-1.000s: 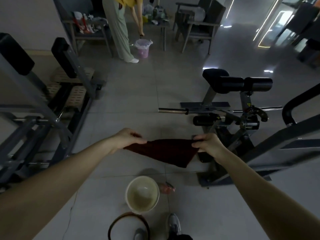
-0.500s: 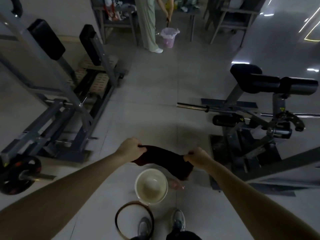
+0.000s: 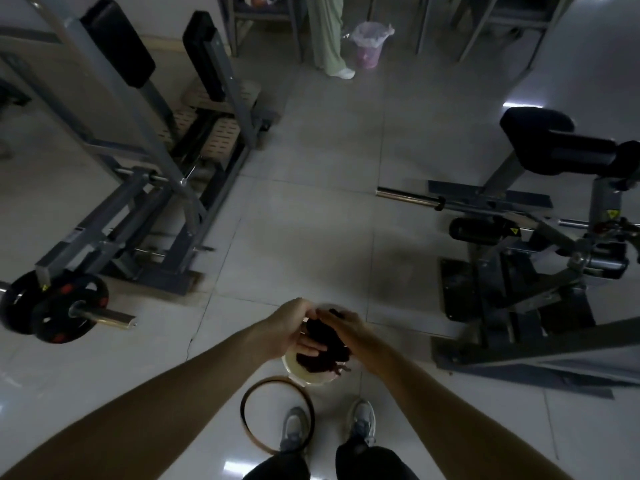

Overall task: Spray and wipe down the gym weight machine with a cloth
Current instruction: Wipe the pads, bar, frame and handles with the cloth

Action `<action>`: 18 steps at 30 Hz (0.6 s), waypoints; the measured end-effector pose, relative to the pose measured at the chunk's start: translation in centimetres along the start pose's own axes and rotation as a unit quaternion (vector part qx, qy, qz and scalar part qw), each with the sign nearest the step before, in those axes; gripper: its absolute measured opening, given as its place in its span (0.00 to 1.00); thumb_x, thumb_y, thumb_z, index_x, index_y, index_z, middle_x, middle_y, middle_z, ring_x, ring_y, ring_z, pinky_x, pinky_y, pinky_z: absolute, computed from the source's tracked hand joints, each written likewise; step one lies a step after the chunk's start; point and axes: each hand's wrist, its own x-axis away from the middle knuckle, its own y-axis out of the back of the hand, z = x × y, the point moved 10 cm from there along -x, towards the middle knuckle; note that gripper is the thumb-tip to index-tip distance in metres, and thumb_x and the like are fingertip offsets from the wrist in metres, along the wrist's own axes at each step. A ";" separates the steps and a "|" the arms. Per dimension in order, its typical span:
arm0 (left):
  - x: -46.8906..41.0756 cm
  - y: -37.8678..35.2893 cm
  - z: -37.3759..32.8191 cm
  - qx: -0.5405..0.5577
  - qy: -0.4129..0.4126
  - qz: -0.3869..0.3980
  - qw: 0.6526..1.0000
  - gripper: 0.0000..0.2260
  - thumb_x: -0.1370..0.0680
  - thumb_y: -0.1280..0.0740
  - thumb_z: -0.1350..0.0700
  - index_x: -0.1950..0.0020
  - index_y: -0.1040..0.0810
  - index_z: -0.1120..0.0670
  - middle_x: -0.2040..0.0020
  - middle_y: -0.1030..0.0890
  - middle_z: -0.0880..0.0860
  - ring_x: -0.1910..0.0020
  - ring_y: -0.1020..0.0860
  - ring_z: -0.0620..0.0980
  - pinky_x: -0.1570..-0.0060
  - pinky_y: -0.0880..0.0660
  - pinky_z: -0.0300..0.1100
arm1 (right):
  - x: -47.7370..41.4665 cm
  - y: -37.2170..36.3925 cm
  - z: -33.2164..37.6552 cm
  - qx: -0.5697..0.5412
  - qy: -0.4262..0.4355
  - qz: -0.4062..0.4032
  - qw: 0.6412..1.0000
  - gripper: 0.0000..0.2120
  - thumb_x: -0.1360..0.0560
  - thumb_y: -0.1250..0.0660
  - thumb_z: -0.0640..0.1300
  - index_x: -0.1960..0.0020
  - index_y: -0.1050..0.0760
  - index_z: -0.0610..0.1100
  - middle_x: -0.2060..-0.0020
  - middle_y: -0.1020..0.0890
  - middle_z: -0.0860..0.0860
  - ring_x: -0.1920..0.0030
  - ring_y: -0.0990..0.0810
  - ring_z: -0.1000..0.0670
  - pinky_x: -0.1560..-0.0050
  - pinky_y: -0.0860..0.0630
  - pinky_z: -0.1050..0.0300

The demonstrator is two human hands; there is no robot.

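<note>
A dark red cloth is bunched up between my two hands, low in the middle of the view. My left hand grips its left side and my right hand its right side, fingers nearly touching. The cloth hangs directly above a pale round bucket on the floor. A grey weight machine with black pads and a chrome bar stands to the right. Another grey machine with black weight plates stands to the left. No spray bottle can be made out.
A dark ring, perhaps the bucket's lid, lies by my shoes. At the back, a person's legs stand next to a pink lined bin and chairs. Light tiled floor runs between the two machines.
The cloth was stretched out flat between my hands; now my hands have come together and bunched it above the bucket. My view has tilted further down.
</note>
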 end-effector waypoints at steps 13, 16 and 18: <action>-7.4 5.7 6.5 -0.008 0.070 0.013 0.997 0.13 0.27 0.34 0.61 0.44 0.18 0.60 0.52 0.16 0.57 0.48 0.19 0.53 0.48 0.29 0.49 | -2.5 1.0 -3.5 -0.104 -0.006 -0.005 0.995 0.12 0.20 0.39 0.37 0.43 0.19 0.37 0.65 0.18 0.45 0.70 0.20 0.51 0.73 0.27 0.60; -8.7 5.1 8.1 0.058 0.076 0.026 0.995 0.14 0.29 0.33 0.64 0.44 0.20 0.64 0.55 0.17 0.58 0.54 0.18 0.55 0.53 0.22 0.46 | -4.6 1.6 -6.2 -0.110 -0.065 -0.053 0.990 0.12 0.19 0.41 0.41 0.45 0.21 0.37 0.65 0.22 0.44 0.69 0.23 0.47 0.71 0.26 0.56; -9.4 6.2 8.0 0.041 0.046 -0.055 0.997 0.11 0.25 0.31 0.64 0.43 0.19 0.63 0.57 0.16 0.57 0.59 0.17 0.54 0.61 0.21 0.43 | -5.9 2.4 -7.8 -0.093 -0.112 -0.118 0.982 0.09 0.20 0.39 0.41 0.47 0.22 0.39 0.59 0.21 0.43 0.58 0.19 0.43 0.55 0.19 0.47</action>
